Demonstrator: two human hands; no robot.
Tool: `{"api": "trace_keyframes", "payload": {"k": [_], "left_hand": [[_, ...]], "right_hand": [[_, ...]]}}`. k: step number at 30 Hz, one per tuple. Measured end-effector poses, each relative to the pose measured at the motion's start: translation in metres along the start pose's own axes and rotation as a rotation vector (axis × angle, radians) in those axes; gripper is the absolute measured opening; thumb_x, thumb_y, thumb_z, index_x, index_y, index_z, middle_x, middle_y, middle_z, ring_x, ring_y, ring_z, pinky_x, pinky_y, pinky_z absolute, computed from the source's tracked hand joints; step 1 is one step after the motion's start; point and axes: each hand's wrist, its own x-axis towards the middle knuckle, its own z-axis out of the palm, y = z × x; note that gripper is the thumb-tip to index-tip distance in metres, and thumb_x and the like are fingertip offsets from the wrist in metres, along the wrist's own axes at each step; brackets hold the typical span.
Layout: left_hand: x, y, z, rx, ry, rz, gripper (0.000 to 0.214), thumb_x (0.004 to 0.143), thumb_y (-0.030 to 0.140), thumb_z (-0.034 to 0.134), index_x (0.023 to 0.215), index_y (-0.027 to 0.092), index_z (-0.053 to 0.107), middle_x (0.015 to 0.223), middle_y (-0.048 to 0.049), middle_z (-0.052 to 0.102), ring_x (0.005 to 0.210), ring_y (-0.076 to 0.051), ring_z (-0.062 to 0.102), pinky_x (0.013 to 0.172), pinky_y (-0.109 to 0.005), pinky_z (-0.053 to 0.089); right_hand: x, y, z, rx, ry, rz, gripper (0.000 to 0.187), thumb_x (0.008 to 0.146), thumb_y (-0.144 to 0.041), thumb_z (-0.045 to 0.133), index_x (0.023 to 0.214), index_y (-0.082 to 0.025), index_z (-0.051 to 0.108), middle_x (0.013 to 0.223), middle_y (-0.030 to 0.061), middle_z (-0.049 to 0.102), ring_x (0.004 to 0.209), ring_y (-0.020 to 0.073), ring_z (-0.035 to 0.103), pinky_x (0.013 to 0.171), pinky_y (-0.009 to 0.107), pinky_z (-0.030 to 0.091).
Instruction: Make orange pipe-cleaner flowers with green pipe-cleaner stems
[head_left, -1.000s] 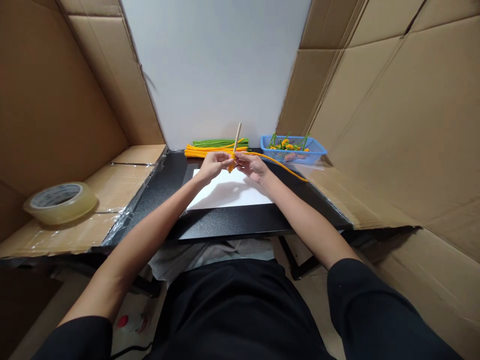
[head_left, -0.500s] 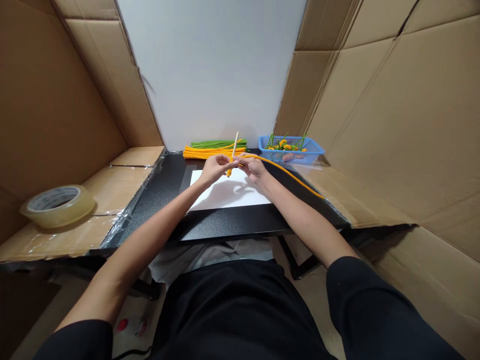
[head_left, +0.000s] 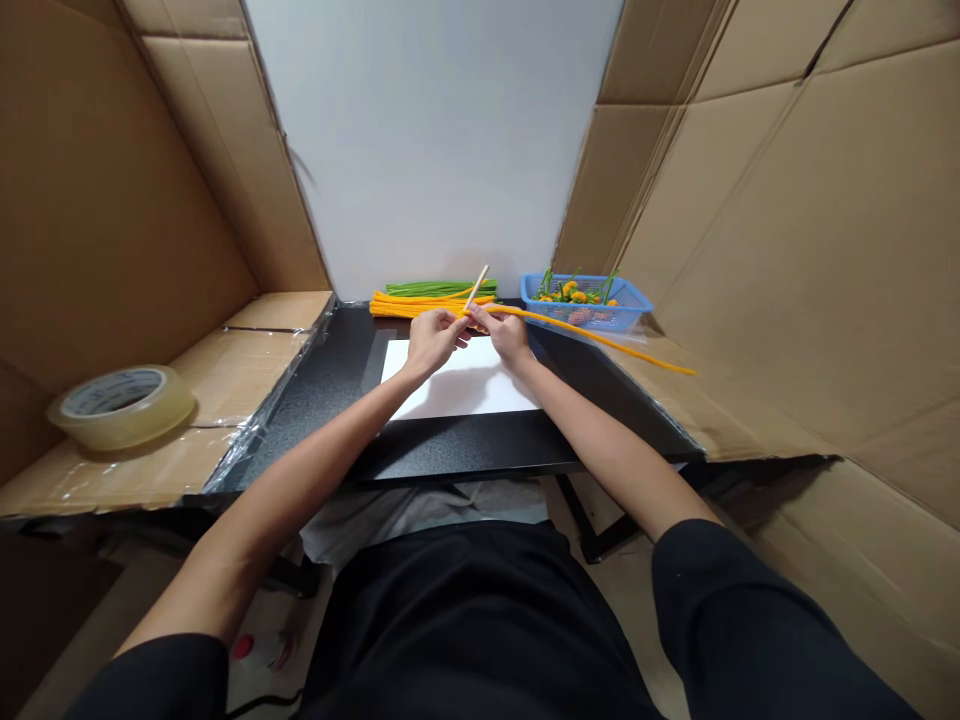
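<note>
My left hand [head_left: 433, 342] is closed in a pinch on a thin pale wooden stick [head_left: 478, 284], which leans to the right with its bare end up. My right hand [head_left: 508, 334] meets it at the stick, fingertips closed on an orange pipe cleaner [head_left: 600, 339]. From there the pipe cleaner's long free length runs off to the right in a gentle curve. Fingers hide the spot where it meets the stick. Below both hands a white sheet of paper [head_left: 465, 395] lies on the black table [head_left: 315, 400].
Behind my hands lie bundles of orange pipe cleaners [head_left: 397, 306] and green pipe cleaners [head_left: 442, 288]. A blue basket [head_left: 630, 312] at the back right holds several orange-and-green pieces. A tape roll [head_left: 124, 408] rests on cardboard at left. Cardboard walls [head_left: 810, 250] flank the table.
The stick leans further right. The orange pipe cleaner's free end has swung out to the right and lies straighter. The orange coil seen below my fingers earlier is now hidden by them.
</note>
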Motion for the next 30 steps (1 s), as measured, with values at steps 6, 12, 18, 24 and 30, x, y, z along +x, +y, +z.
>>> {"api": "trace_keyframes", "payload": {"k": [6,12,18,24,30], "left_hand": [[-0.008,0.004,0.009,0.068,0.079,-0.002,0.031,0.086,0.043,0.069,0.074,0.015,0.065,0.066,-0.0057,0.072,0.054,-0.016,0.068,0.055,-0.025,0.050],[-0.008,0.005,0.007,0.071,0.124,0.031,0.031,0.087,0.044,0.068,0.073,0.016,0.062,0.064,-0.0047,0.071,0.058,-0.016,0.068,0.058,-0.025,0.049],[0.005,0.009,-0.010,-0.230,-0.303,-0.010,0.036,0.085,0.049,0.070,0.075,0.014,0.063,0.063,-0.0036,0.065,0.055,-0.011,0.060,0.054,-0.023,0.044],[0.005,0.012,-0.022,-0.454,-0.534,-0.158,0.031,0.085,0.044,0.071,0.079,0.014,0.068,0.064,-0.0031,0.061,0.053,-0.009,0.052,0.056,-0.024,0.046],[0.004,0.005,-0.012,-0.113,-0.340,0.000,0.047,0.081,0.062,0.068,0.080,0.015,0.070,0.073,-0.0081,0.070,0.065,-0.016,0.065,0.062,-0.026,0.050]], "right_hand": [[0.000,0.002,0.000,-0.133,0.096,-0.137,0.029,0.070,-0.049,0.078,0.059,-0.023,0.070,0.062,-0.0016,0.063,0.064,0.0145,0.056,0.066,0.030,0.047],[-0.003,-0.002,0.008,0.020,0.033,-0.007,0.033,0.064,-0.050,0.081,0.059,-0.021,0.066,0.063,-0.0025,0.061,0.063,0.0125,0.054,0.063,0.028,0.047],[-0.002,-0.010,0.001,0.268,-0.213,0.202,0.041,0.059,-0.051,0.088,0.079,-0.021,0.069,0.063,-0.0038,0.059,0.057,0.0123,0.055,0.056,0.029,0.048],[-0.003,-0.017,-0.005,0.324,-0.354,0.235,0.046,0.057,-0.052,0.091,0.079,-0.020,0.067,0.063,-0.0051,0.056,0.060,0.0125,0.058,0.062,0.030,0.052],[0.001,-0.007,-0.004,0.314,-0.197,0.176,0.051,0.047,-0.054,0.094,0.069,-0.020,0.063,0.059,-0.0060,0.053,0.054,0.0099,0.050,0.051,0.026,0.045]]}}
